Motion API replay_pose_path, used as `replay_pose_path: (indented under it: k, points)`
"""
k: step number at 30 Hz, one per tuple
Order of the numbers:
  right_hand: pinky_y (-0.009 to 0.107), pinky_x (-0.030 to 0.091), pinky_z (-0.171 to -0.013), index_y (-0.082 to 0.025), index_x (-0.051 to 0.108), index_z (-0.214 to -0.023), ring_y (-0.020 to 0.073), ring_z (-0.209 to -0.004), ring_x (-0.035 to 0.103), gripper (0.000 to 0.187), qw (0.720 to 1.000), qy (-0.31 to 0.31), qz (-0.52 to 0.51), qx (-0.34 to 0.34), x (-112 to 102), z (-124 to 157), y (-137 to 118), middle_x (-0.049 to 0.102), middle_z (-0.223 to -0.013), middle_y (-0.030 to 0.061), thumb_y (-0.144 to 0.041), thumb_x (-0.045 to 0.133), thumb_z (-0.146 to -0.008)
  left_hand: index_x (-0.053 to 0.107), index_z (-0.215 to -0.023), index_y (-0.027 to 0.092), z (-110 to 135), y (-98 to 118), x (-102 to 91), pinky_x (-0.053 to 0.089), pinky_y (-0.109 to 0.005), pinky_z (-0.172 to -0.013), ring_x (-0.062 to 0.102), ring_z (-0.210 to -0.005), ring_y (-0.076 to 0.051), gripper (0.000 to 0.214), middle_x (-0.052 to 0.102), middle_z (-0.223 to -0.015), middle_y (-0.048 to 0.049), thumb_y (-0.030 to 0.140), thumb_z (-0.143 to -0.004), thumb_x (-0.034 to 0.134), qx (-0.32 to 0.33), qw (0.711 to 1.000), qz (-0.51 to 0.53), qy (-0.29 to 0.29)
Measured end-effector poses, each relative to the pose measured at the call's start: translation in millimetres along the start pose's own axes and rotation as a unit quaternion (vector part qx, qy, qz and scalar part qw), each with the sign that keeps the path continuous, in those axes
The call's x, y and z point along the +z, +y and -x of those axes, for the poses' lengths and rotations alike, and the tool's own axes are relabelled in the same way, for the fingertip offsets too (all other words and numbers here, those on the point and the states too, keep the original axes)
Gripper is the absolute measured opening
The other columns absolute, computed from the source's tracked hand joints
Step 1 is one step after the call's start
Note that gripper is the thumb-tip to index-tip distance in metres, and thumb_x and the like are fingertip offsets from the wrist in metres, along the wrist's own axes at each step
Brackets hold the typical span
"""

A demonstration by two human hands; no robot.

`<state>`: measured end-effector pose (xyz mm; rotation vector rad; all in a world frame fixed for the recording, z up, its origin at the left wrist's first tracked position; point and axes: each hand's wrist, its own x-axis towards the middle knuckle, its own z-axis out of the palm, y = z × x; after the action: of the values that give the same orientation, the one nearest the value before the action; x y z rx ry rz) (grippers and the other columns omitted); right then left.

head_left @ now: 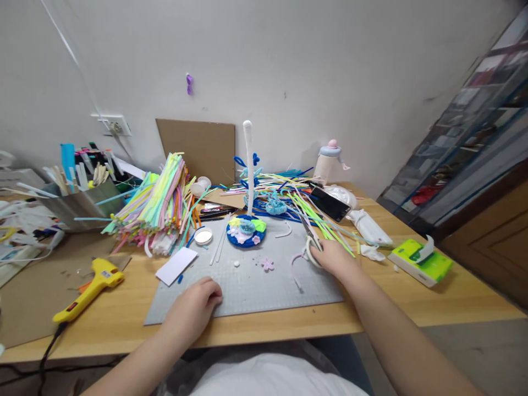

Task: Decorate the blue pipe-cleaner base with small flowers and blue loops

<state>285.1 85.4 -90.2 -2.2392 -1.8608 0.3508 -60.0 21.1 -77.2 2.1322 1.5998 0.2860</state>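
My right hand (338,258) has its fingers on the pale handles of a pair of scissors (312,243) at the right side of the grey cutting mat (243,300). Close by, a lilac pipe cleaner (293,270) lies bent on the mat. My left hand (196,305) rests closed at the mat's front edge, its fingers curled; whatever may be inside is hidden. Between the hands lies a small lilac flower (267,264). Behind it stands a round blue base (247,242) decorated with flowers, with a tall white post (248,165) rising from it.
A yellow glue gun (93,289) lies at left, before a thick pipe cleaner bundle (160,203). A white card (176,266) lies by the mat's left edge. At right are a phone (330,202) and green tissue pack (421,261). A bottle (329,162) stands by the wall.
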Motion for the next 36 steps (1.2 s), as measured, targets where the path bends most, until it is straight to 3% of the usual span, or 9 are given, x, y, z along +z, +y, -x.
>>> replay_pose_path:
  k: [7,16,28,32,36]
  points:
    - [0.029,0.035,-0.059,-0.019,0.065,-0.081,0.0245,-0.08,0.059,0.033,0.998,0.033,0.058,-0.021,1,9,-6,0.065,-0.085,0.0117,-0.046,0.047,-0.076,0.056,-0.069,0.019,-1,-1,-2.3,0.036,-0.025,-0.068,0.053,-0.077,-0.016,0.011,0.058,-0.079,-0.0017,0.016,-0.075,0.047,0.021,1.0,0.015,-0.001]
    - [0.028,0.037,-0.063,-0.02,0.062,-0.088,0.0201,-0.081,0.057,0.027,0.99,0.138,-0.012,-0.03,3,22,7,0.06,-0.096,0.007,-0.039,0.045,-0.08,0.051,-0.06,0.018,-5,16,-4.0,0.034,-0.023,-0.063,0.052,-0.069,-0.014,0.02,0.055,-0.074,-0.0027,0.007,-0.072,0.039,0.072,0.996,-0.051,-0.028]
    - [0.029,0.041,-0.065,-0.017,0.063,-0.08,0.0188,-0.07,0.056,0.027,0.981,0.139,-0.124,-0.053,9,40,30,0.062,-0.082,0.0077,-0.036,0.044,-0.077,0.057,-0.059,0.018,-21,12,-3.5,0.036,-0.024,-0.065,0.053,-0.069,-0.015,0.017,0.06,-0.073,-0.0032,0.007,-0.063,0.046,0.071,0.993,-0.044,-0.077]
    - [0.03,0.042,-0.07,-0.018,0.061,-0.077,0.0199,-0.074,0.056,0.023,0.973,0.164,-0.145,-0.068,4,50,22,0.062,-0.081,0.0073,-0.035,0.046,-0.078,0.06,-0.059,0.018,-23,9,-2.7,0.037,-0.023,-0.064,0.053,-0.068,-0.015,0.017,0.061,-0.072,-0.0028,0.008,-0.062,0.047,0.074,0.994,-0.03,-0.069]
    - [0.029,0.042,-0.066,-0.019,0.059,-0.077,0.0202,-0.077,0.055,0.021,0.962,0.152,-0.192,-0.123,-1,65,-6,0.061,-0.082,0.0078,-0.032,0.043,-0.081,0.062,-0.06,0.018,-28,11,-5.9,0.036,-0.023,-0.063,0.054,-0.068,-0.015,0.012,0.062,-0.072,-0.0032,0.012,-0.06,0.052,0.041,0.994,-0.014,-0.096]
